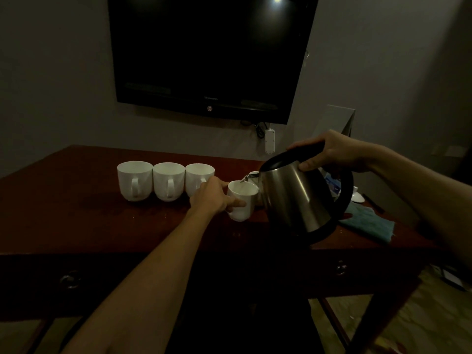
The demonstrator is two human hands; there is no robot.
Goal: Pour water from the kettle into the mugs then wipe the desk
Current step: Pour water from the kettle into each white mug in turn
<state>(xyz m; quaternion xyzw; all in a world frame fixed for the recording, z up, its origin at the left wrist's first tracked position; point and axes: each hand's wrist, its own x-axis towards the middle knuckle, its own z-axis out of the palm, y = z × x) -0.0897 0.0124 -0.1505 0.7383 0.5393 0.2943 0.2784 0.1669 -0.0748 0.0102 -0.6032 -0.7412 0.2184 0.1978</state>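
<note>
A person pours at a dim wooden surface (102, 226): the right hand (329, 154) grips the black handle of a steel kettle (293, 200), tilted so its spout sits over a small white mug (241, 200), which the left hand (212, 198) clasps by its side. Three more mugs (166, 181) stand in a touching row to the left. The pouring step appears underway; next likely comes levelling the kettle, then reaching for the blue cloth (367, 223) lying just behind it to wipe.
</note>
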